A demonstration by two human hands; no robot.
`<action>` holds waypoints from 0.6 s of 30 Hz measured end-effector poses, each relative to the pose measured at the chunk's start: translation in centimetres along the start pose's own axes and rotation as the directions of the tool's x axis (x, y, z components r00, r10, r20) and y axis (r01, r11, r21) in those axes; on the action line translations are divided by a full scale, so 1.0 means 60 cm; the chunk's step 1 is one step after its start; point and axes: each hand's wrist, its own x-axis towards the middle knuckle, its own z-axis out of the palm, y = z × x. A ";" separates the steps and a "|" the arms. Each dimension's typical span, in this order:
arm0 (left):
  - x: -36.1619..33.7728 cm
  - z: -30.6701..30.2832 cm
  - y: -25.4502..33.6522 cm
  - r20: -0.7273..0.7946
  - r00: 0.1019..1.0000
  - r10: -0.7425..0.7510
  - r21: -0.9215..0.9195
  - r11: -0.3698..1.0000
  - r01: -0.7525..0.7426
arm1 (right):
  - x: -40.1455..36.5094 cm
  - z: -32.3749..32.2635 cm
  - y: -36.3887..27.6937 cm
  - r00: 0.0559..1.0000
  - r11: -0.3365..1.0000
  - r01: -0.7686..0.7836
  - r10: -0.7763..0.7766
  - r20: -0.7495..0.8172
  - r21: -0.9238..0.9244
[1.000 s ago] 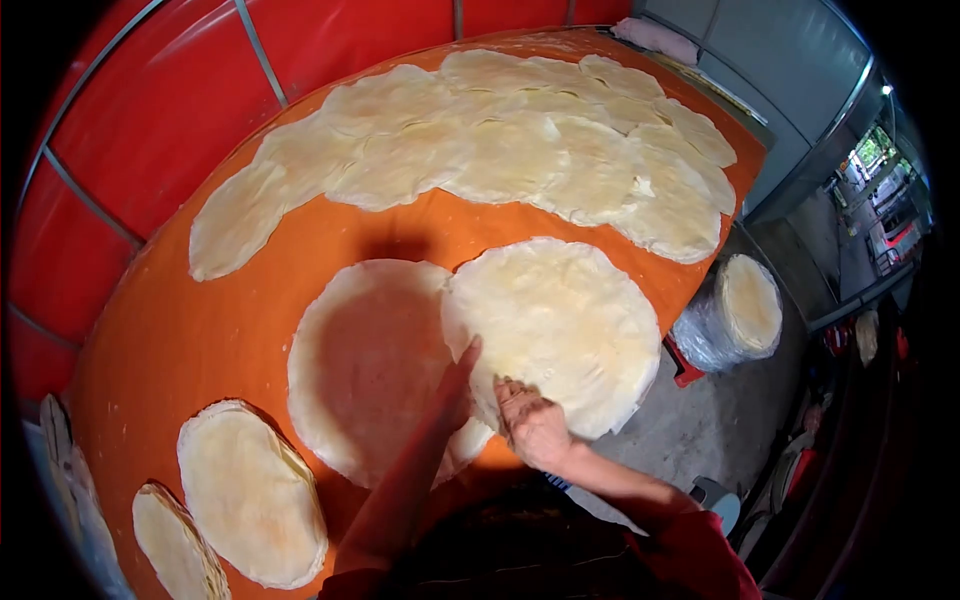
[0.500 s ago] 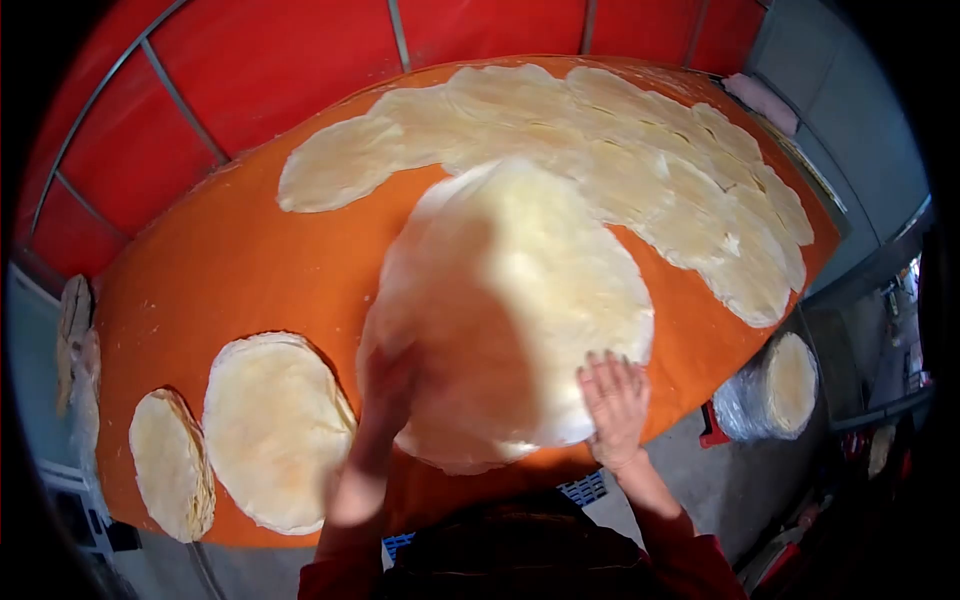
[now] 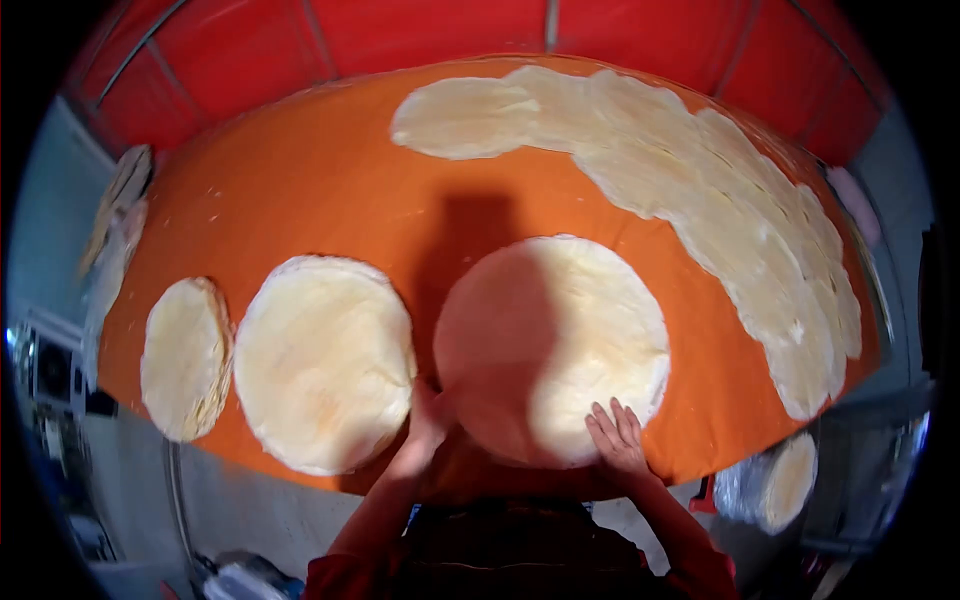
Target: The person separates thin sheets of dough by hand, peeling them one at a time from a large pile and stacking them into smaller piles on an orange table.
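Note:
A round stack of thin pale dough sheets [image 3: 560, 340] lies flat on the orange table [image 3: 300, 190], right in front of me. My right hand [image 3: 617, 438] rests palm down, fingers spread, on the stack's near right edge. At the near left edge of that same stack my left hand [image 3: 425, 425] touches it, in shadow, so its grip is unclear. A second round stack [image 3: 322, 360] lies just to the left, and a smaller stack [image 3: 182, 357] lies further left.
Several overlapping dough sheets [image 3: 700, 190] run in an arc along the table's far and right side. Red panels [image 3: 420, 30] stand behind the table. A plastic-wrapped stack [image 3: 775, 482] stands on the floor at the lower right.
The sheet that was lifted and swinging over half a second ago now lies flat on the stack. Both hands have dropped to its near edge, and my view has shifted left.

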 end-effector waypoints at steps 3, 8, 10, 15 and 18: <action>-0.018 0.013 0.001 0.185 0.943 0.275 -0.186 0.952 -0.241 | 0.004 -0.014 0.002 0.998 0.998 0.016 -0.020 0.064 0.064; -0.001 0.070 0.107 0.119 0.949 0.293 -0.205 0.942 -0.265 | -0.004 0.025 0.057 0.987 0.990 -0.012 -0.010 -0.159 -0.137; 0.003 0.066 0.165 0.191 0.853 0.486 -0.133 0.874 -0.468 | 0.069 -0.041 0.021 0.943 0.999 -0.005 -0.010 -0.333 -0.044; -0.131 -0.073 0.341 -0.058 0.831 0.554 0.034 0.833 -0.553 | 0.295 -0.099 -0.065 0.754 0.965 0.261 -0.187 -0.630 0.025; -0.216 -0.191 0.353 -0.345 0.763 0.547 -0.070 0.795 -0.602 | 0.415 -0.124 -0.174 0.680 0.886 0.458 -0.400 -0.614 -0.069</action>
